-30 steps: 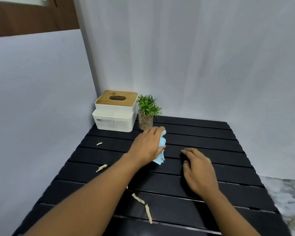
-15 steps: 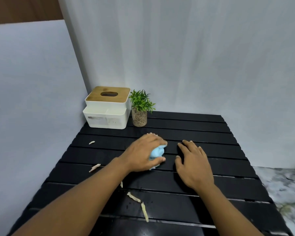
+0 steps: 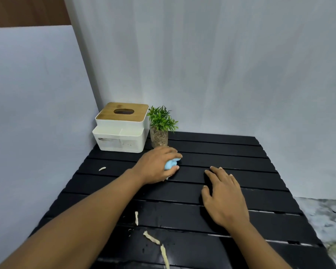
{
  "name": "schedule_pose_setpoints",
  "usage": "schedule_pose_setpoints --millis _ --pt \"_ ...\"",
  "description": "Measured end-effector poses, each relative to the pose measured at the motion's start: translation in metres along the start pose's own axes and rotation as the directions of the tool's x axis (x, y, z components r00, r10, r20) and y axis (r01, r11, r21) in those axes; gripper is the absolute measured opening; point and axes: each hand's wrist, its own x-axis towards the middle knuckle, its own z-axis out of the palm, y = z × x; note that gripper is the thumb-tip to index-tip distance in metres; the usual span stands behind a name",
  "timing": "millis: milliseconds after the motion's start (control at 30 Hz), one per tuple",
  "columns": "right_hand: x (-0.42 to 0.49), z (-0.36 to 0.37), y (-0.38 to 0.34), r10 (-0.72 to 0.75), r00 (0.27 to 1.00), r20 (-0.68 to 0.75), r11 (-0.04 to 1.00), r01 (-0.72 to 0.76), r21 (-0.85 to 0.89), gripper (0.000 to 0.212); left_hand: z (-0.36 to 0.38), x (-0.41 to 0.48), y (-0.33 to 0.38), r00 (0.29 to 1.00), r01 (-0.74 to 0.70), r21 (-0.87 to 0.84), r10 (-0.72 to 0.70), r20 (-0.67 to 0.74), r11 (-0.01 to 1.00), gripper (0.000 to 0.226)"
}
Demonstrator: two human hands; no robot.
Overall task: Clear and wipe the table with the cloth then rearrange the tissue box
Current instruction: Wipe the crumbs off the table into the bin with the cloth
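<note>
My left hand (image 3: pixel 157 164) presses a bunched light-blue cloth (image 3: pixel 170 164) onto the black slatted table (image 3: pixel 231 152), just in front of the plant. Most of the cloth is hidden under the fingers. My right hand (image 3: pixel 224 195) lies flat on the table to the right, fingers spread, holding nothing. A white tissue box (image 3: pixel 120 127) with a wooden lid stands in the far left corner. Pale scraps lie on the table: one at the left (image 3: pixel 102 168), others near the front edge (image 3: pixel 151 237).
A small green plant in a glass pot (image 3: pixel 160 126) stands right of the tissue box, close to my left hand. White walls close off the left and back. Past the table's right edge lies marbled floor (image 3: pixel 326 220).
My left hand has slid the cloth over the table, from the middle back toward the plant. The right hand stays flat on the table. The camera has shifted a little.
</note>
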Motion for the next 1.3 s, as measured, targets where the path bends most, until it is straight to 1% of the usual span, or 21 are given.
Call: schedule_pose_setpoints --millis 67,200,267,367,433,500,567,633,667,700,767,800,867,933,1000,1033,1067,1133,1167,1233,1300 --pt "0.000 0.000 0.000 -0.005 1.000 0.001 1.000 0.005 -0.014 0.053 0.001 -0.002 0.002 1.000 -0.028 -0.029 0.028 -0.008 0.999 0.040" --pt "0.000 -0.002 -0.001 0.003 1.000 0.012 1.000 -0.003 -0.023 0.051 -0.008 -0.020 0.019 0.987 -0.154 -0.113 0.159 0.036 0.982 0.033" --pt "0.000 -0.003 -0.002 0.003 1.000 0.020 1.000 -0.002 -0.029 0.051 -0.016 -0.034 0.019 0.984 -0.166 -0.121 0.173 0.047 0.979 0.030" --pt "-0.001 -0.005 -0.001 0.002 1.000 0.027 0.999 -0.001 -0.037 0.051 -0.042 -0.062 0.002 0.998 -0.059 -0.132 0.057 -0.024 0.989 0.029" --pt "-0.002 -0.005 -0.002 0.000 0.999 0.035 0.999 0.002 -0.046 0.052 -0.066 -0.084 -0.022 0.997 0.039 -0.100 -0.046 -0.065 0.994 0.030" --pt "-0.002 -0.006 -0.004 0.000 0.999 0.038 0.999 0.002 -0.045 0.052 -0.089 -0.103 -0.051 0.976 0.179 -0.042 -0.183 -0.115 0.983 0.029" --pt "-0.003 -0.007 -0.005 0.001 0.999 0.040 0.999 0.000 -0.043 0.051 -0.102 -0.116 -0.077 0.941 0.312 0.020 -0.306 -0.146 0.950 0.029" --pt "-0.002 -0.007 -0.005 0.000 0.999 0.041 0.999 0.002 -0.039 0.051 -0.096 -0.122 -0.086 0.925 0.374 0.056 -0.367 -0.102 0.926 0.030" --pt "-0.002 -0.007 -0.005 -0.001 0.999 0.041 0.999 0.003 -0.037 0.051 -0.085 -0.124 -0.085 0.926 0.373 0.045 -0.369 -0.080 0.927 0.030" --pt "-0.002 -0.006 -0.005 -0.002 0.999 0.039 0.999 0.004 -0.035 0.051 -0.074 -0.125 -0.082 0.925 0.371 0.018 -0.368 -0.088 0.928 0.030" --pt "-0.003 -0.006 -0.005 -0.004 0.999 0.034 1.000 0.005 -0.029 0.051 -0.060 -0.127 -0.071 0.906 0.389 -0.056 -0.393 -0.154 0.919 0.029" --pt "-0.002 -0.006 -0.004 -0.004 0.999 0.033 1.000 0.005 -0.025 0.051 -0.057 -0.126 -0.064 0.909 0.373 -0.085 -0.383 -0.167 0.924 0.028" --pt "-0.002 -0.006 -0.004 -0.005 0.999 0.035 1.000 0.006 -0.021 0.051 -0.053 -0.124 -0.046 0.941 0.293 -0.128 -0.309 -0.136 0.948 0.029" --pt "-0.002 -0.006 -0.005 -0.007 0.999 0.037 1.000 0.008 -0.024 0.051 -0.050 -0.118 -0.020 0.979 0.183 -0.176 -0.196 -0.063 0.967 0.029" --pt "-0.002 -0.006 -0.006 -0.004 0.999 0.042 0.999 0.005 -0.039 0.051 -0.045 -0.109 0.002 0.995 0.094 -0.218 -0.095 0.008 0.971 0.029" --pt "-0.002 -0.006 -0.007 -0.003 0.999 0.047 0.999 0.005 -0.049 0.051 -0.046 -0.104 0.007 0.996 0.085 -0.254 -0.086 0.009 0.963 0.028" --pt "-0.002 -0.006 -0.008 -0.004 0.999 0.054 0.998 0.007 -0.057 0.050 -0.050 -0.100 0.008 0.994 0.098 -0.294 -0.108 -0.018 0.951 0.028" --pt "-0.002 -0.005 -0.013 -0.020 0.997 0.077 0.998 0.025 -0.065 0.050 -0.064 -0.094 -0.005 0.976 0.158 -0.331 -0.199 -0.093 0.930 0.027" --pt "-0.004 -0.004 -0.017 -0.044 0.994 0.096 0.996 0.051 -0.071 0.051 -0.072 -0.094 -0.016 0.964 0.190 -0.316 -0.238 -0.119 0.929 0.026" --pt "-0.009 0.001 -0.026 -0.109 0.985 0.136 0.990 0.120 -0.077 0.054 -0.083 -0.102 -0.044 0.954 0.234 -0.206 -0.266 -0.140 0.950 0.027" --pt "-0.015 0.005 -0.031 -0.143 0.979 0.148 0.985 0.156 -0.077 0.058 -0.080 -0.116 -0.069 0.957 0.262 -0.093 -0.271 -0.104 0.960 0.029"
